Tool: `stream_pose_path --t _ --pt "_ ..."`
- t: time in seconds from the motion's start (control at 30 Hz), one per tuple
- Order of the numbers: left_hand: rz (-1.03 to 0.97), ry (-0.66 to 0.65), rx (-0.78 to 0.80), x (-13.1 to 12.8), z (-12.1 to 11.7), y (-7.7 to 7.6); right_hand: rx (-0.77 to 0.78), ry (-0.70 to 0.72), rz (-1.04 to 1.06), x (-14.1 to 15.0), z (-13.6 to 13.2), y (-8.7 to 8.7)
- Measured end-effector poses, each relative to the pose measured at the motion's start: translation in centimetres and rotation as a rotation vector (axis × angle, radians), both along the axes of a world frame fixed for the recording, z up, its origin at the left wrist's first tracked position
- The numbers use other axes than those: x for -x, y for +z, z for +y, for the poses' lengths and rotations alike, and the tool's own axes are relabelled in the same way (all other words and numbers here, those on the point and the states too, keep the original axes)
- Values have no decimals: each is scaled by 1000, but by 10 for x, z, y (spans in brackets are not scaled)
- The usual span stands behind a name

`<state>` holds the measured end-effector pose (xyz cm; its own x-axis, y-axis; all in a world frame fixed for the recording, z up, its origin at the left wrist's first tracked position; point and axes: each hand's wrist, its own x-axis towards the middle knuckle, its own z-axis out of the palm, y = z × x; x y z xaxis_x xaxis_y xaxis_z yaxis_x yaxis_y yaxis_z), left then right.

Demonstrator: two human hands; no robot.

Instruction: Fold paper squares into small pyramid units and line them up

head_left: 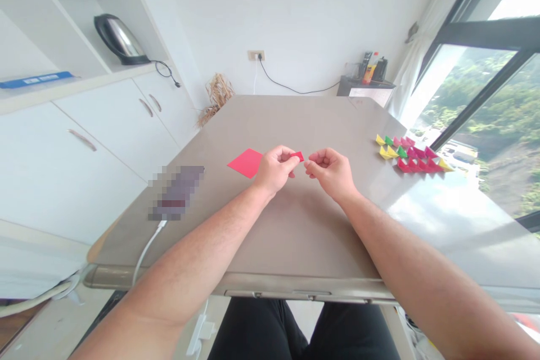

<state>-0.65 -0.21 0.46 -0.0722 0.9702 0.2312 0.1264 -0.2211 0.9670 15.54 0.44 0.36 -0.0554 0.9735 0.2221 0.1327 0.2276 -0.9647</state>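
Over the middle of the table, my left hand (276,167) pinches a small folded piece of red paper (298,156) between thumb and fingers. Just to its right is my right hand (330,171), with thumb and fingertips drawn together close to the paper's edge. Whether anything is between those right fingertips is too small to make out. A flat red sheet of paper (245,163) lies on the table behind my left hand, which covers its right corner.
Several small folded paper boats (417,165) in red, pink, yellow and green stand in rows at the right of the table (304,118). A blurred phone-like device (179,191) with a white cable (147,244) lies at the left. A window (485,84) borders the right side.
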Motion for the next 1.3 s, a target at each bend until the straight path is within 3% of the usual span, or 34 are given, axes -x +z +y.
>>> stream_pose_path --t 0.1,0.2,0.43,0.63,0.83,1.03,1.13,1.3 --pt "-117 -6 48 -2 -1 2 -5 26 -77 2 -2 -1" --pt "-99 -46 74 -2 -2 -1 -19 -4 -153 4 -3 -3" --pt "259 -47 88 7 4 -12 -87 -40 -357 0 -1 -4" --pt "376 -86 35 10 5 -14 -129 -21 -515 -3 4 -7" --pt "364 -140 59 8 2 -14 -230 3 -590 -5 4 -8" --pt "154 -128 184 1 1 -10 -406 -159 -810 3 -2 -10" --pt "151 -135 176 0 0 -8 -365 -145 -798 3 -1 -9" --pt "350 -88 106 1 -4 -2 -372 -91 -658 -1 2 -7"
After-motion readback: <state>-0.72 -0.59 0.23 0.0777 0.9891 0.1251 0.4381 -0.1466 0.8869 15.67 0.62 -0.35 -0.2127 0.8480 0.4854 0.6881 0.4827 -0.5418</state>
